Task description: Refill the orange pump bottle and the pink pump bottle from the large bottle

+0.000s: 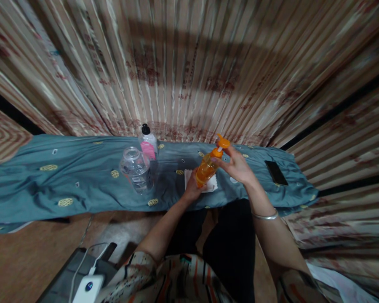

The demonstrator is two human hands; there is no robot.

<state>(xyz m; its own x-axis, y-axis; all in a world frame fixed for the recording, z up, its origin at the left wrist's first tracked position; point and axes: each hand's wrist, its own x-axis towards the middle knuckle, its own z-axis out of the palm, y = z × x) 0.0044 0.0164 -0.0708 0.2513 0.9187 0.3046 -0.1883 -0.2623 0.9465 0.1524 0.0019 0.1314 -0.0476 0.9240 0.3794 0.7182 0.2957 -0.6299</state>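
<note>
An orange pump bottle [205, 169], partly filled with clear orange liquid, is tilted to the right between my two hands. My left hand [193, 187] is wrapped round its lower end. Up at the neck, my right hand [236, 165] has its fingers closed about the collar below the orange pump head [223, 143]. A white tissue [212, 184] with a jagged edge lies on the cloth under the bottle. To the left stands a clear plastic jar [135, 168] without a lid. Behind it is a clear bottle [149, 141] with a black cap and a pink label.
A teal cloth [91, 176] with yellow pineapple prints covers the long narrow table. At the right lies a dark phone [276, 173]. Pleated curtains [183, 75] hang behind and on both sides. Low at the left, a white device [89, 288] with a cable rests on a grey surface.
</note>
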